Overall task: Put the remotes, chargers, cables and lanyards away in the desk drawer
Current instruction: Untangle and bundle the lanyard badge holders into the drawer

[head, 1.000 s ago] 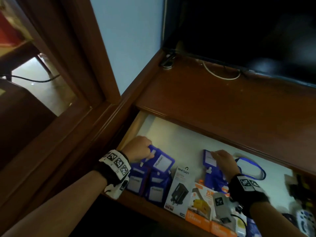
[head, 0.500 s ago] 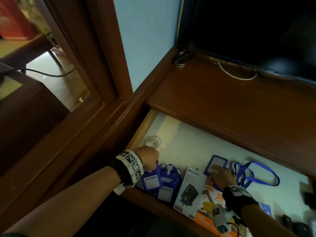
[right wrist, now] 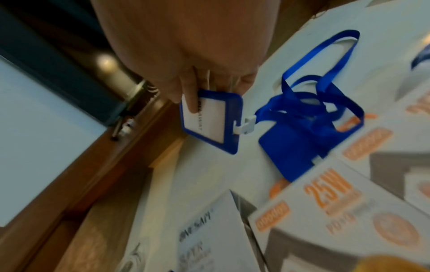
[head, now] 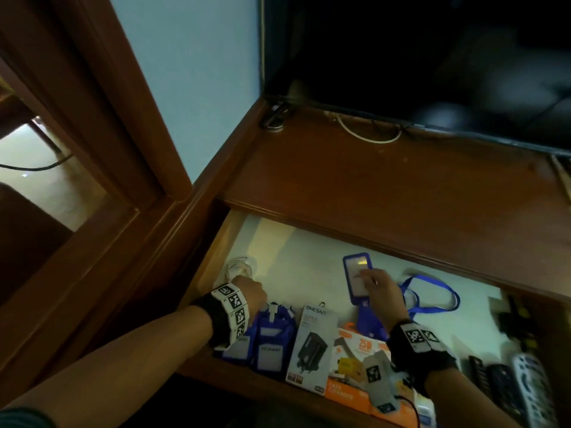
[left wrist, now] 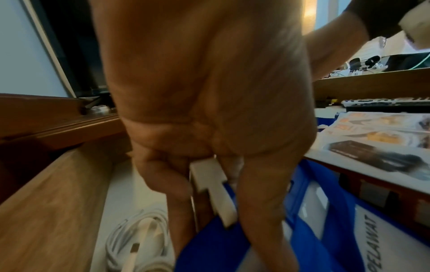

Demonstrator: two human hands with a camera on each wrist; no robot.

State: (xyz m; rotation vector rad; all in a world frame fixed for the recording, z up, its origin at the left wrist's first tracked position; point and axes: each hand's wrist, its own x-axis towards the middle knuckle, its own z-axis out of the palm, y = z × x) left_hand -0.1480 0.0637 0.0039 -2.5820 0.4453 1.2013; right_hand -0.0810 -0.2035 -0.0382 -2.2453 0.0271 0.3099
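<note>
The wooden desk drawer [head: 213, 273] stands pulled out, lined in white. My left hand [head: 250, 296] is at its front left corner, fingers curled round the white clip [left wrist: 211, 185] of a bundle of blue badge holders [head: 272, 332] [left wrist: 325, 230]. My right hand [head: 380, 288] pinches the top edge of a single blue badge holder [head: 358, 273] [right wrist: 209, 121] farther back. Its blue lanyard strap [head: 432, 295] [right wrist: 321, 88] lies looped to the right. A second blue holder [right wrist: 291, 152] lies beside it.
A coiled white cable [head: 241, 267] [left wrist: 137, 244] lies in the drawer's left corner. Boxed chargers, one white [head: 312, 344] and one orange [head: 355, 366], lie along the front. Several remotes [head: 525, 384] sit at the right end. A dark screen [head: 432, 57] stands on the desk top.
My left hand drew the bundle of badge holders toward the front left corner, uncovering the white cable. My right hand shifted the single badge holder farther back in the drawer.
</note>
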